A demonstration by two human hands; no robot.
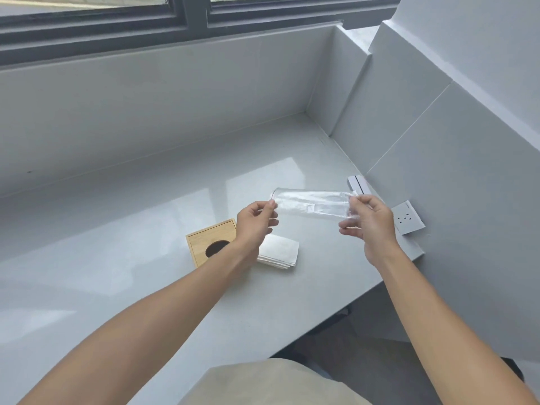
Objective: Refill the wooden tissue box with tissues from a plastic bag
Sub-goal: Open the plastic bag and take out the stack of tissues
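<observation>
A clear plastic bag (312, 203) is stretched flat in the air between my two hands; it looks empty. My left hand (255, 222) pinches its left end and my right hand (368, 222) grips its right end. Below them on the grey counter lies a stack of white tissues (279, 251), bare and out of the bag. Just left of the stack sits the wooden tissue box (204, 244), its top with a round dark hole facing up; my left wrist hides its right part.
The grey counter (146, 229) ends in a wall at the right, where a white wall socket (407, 219) and a white switch (359, 184) sit. A window ledge rises behind. The counter's front edge runs diagonally at the lower right.
</observation>
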